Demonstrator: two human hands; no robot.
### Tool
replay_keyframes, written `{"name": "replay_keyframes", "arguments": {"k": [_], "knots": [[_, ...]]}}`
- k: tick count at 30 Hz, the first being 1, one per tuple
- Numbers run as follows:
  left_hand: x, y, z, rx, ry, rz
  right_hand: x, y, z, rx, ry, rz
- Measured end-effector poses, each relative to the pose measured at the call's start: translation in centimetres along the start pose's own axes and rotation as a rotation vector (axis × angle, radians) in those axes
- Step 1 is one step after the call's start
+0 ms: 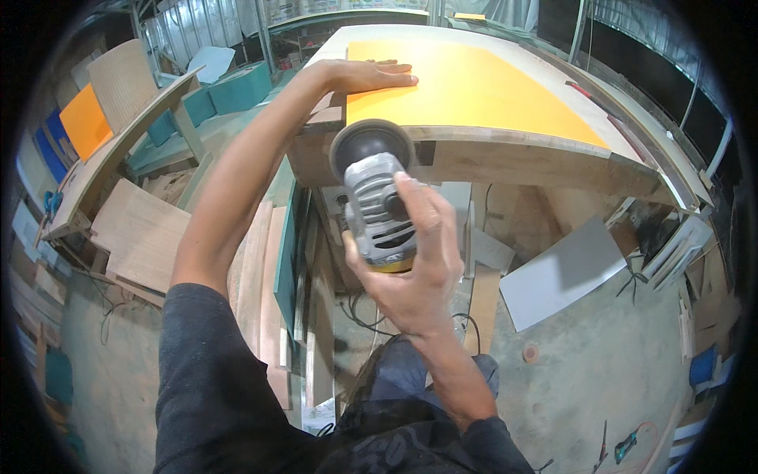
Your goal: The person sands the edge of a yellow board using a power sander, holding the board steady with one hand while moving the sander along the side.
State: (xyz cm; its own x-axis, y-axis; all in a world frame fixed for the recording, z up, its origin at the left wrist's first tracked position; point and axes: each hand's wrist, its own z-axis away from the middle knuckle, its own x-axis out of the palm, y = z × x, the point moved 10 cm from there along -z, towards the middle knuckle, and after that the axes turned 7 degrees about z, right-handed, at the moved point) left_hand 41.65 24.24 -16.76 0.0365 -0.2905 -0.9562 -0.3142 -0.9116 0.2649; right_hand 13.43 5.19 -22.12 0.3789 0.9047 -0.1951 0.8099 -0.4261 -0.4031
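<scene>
The right grip (426, 257) clasps the grinder (377, 209); its disc (369, 141) sits ahead, near the yellow sheet (482, 91). The left grip (367, 77) lies flat, unclenched, beyond the disc. Caution: 1-handed slippage or kickback could injure it.

A grey sander (376, 193) faces a flat orange sheet (466, 91).

This place is looking like a woodworking workshop: a power tool (375, 207) is showing by the wooden edge of a tabletop (513, 163), where a yellow-orange sheet (474, 87) is lying. Boards (257, 276) are standing close together, wood panels (124, 83) are rising at the left, and a hand tool (625, 447) is lying on the bare, hard floor (584, 379).
</scene>
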Motion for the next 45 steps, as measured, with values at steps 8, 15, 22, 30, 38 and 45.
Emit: {"name": "replay_keyframes", "arguments": {"k": [8, 15, 22, 30, 38, 45], "knots": [[0.3, 1.1, 0.3, 0.003, 0.007, -0.013, -6.0, 5.0, -1.3, 0.046, 0.078, 0.048], [-0.8, 0.5, -1.8, -0.055, -0.088, -0.126, -5.6, 4.0, -1.3, -0.026, 0.053, 0.019], [-0.7, 3.5, -1.8, -0.133, -0.103, -0.180, -4.0, 4.5, -0.6, 0.110, 0.000, -0.049], [-0.9, 3.9, -0.9, -0.152, -0.086, -0.249, -8.3, 8.9, -1.5, 0.127, 0.052, -0.017], [-1.4, 3.5, -0.7, -0.117, -0.048, -0.191, -12.0, 12.9, -2.8, 0.223, 0.138, -0.093], [-1.1, 5.5, -4.4, -0.148, -0.297, -0.300, -12.6, 12.3, -2.5, 0.119, 0.121, -0.016]]}}
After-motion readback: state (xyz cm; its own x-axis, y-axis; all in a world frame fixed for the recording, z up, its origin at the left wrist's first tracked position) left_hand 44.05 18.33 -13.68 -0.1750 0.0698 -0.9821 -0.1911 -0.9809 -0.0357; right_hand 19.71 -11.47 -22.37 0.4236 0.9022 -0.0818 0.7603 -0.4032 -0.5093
